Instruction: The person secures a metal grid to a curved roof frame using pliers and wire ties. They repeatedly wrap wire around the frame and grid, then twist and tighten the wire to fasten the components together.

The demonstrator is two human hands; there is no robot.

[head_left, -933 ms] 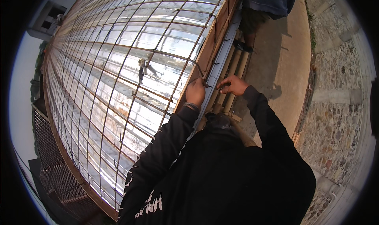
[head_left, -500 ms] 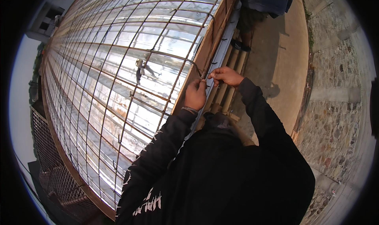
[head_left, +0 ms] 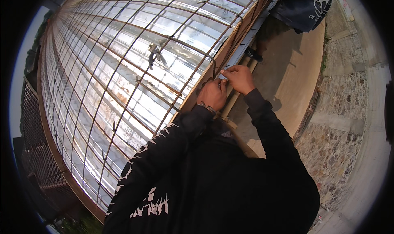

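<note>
At the edge of a rebar mesh (head_left: pixel 141 82), my two hands are close together over a wooden edge board (head_left: pixel 230 53). My left hand (head_left: pixel 212 94) is closed, thumb and fingers pressed together, below the bent end of a steel bar (head_left: pixel 213 63). Just to its right, my right hand (head_left: pixel 240 79) pinches with thumb and forefinger near a light strip outside the board. Whatever lies between the fingers of either hand is too small or hidden to make out. Left of the hands, a small tool with dark handles (head_left: pixel 152 57) lies among the bars.
Shiny corrugated metal decking (head_left: pixel 119 98) lies under the mesh. Another person in dark clothing (head_left: pixel 303 8) stands beyond the edge at the upper right. Down to the right are a concrete floor (head_left: pixel 287 61) and a stone wall (head_left: pixel 332 148). A tiled roof (head_left: pixel 43 160) shows at the left.
The view has shifted, so the mesh and edge sit differently. My left hand has moved up along the edge, nearer to the right hand. Both hands stay closed.
</note>
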